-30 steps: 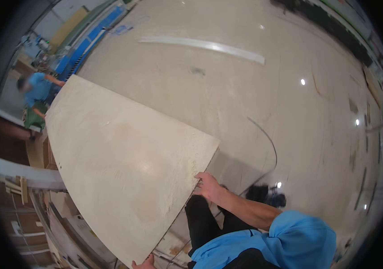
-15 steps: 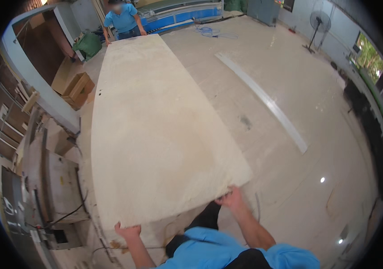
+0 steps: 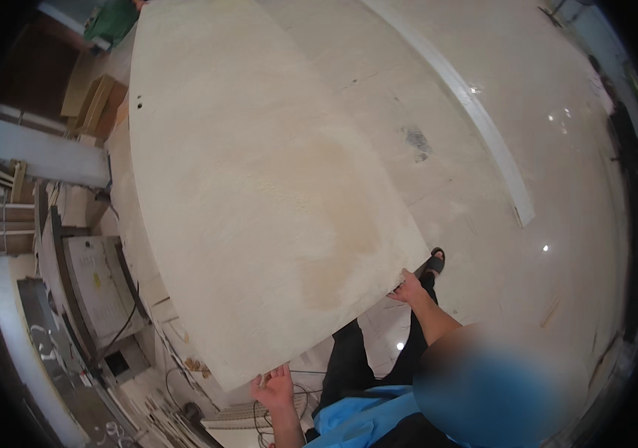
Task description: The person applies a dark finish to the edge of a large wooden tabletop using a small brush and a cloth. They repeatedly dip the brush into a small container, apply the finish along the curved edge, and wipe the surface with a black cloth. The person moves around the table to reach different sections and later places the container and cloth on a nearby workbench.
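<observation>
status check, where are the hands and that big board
Left hand under the near corner of the board, palm up. Right hand gripping its near right corner. Board tilted over the machine; white strip on the floor to the right.

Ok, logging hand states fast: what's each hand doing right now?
Left hand: open, palm up under the large pale board near its corner.
Right hand: closed on the board's near edge.

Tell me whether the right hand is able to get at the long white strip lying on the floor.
Probably not: the right hand grips the big pale board's near corner, and the long white strip lies well beyond it across bare floor.
</observation>
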The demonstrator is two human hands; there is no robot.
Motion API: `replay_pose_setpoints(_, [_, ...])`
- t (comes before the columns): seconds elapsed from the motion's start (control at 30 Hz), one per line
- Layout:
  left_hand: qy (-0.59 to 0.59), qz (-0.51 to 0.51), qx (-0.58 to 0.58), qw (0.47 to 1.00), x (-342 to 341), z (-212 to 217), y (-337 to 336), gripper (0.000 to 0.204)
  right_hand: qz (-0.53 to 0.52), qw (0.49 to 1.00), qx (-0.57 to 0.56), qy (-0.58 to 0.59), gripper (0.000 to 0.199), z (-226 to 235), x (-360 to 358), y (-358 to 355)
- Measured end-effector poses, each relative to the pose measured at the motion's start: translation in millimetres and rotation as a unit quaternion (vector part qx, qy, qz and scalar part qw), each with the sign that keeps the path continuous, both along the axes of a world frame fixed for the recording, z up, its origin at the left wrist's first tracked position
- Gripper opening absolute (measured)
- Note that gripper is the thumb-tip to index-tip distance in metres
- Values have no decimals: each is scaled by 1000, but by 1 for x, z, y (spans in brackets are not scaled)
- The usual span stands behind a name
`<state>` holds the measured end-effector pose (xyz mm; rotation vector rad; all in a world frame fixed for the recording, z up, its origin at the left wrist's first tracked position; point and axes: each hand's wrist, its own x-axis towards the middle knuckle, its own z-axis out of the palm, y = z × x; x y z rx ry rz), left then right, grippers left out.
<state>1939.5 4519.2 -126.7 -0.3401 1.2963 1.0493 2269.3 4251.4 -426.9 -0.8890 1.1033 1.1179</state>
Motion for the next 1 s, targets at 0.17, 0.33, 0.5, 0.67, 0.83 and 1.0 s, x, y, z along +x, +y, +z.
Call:
replay_pose_setpoints(0.17, [59, -104, 15, 993, 30, -67, -61, 59, -20, 997, 62, 50, 72, -108, 27, -22])
replay_pose_setpoints(0.33, [70, -33, -25, 997, 40, -108, -108, 72, 30, 995, -9, 97, 75, -217, 22, -42])
replay_pose_setpoints(0.5, [64, -108, 31, 992, 76, -154, -148, 71, 36, 991, 86, 101, 85, -285, 38, -44])
replay_pose_setpoints(0.67, [72, -57, 34, 995, 122, -155, -176, 65, 38, 992, 75, 97, 96, -293, 50, -56])
replay_pose_setpoints(0.83, [156, -144, 37, 977, 165, -146, -191, 63, 243, 968, -57, -3, 98, -227, 28, -80])
replay_pose_setpoints(1.0, [107, -177, 51, 977, 206, -132, -239, 60, 334, 941, 55, -4, 85, -111, 29, -109])
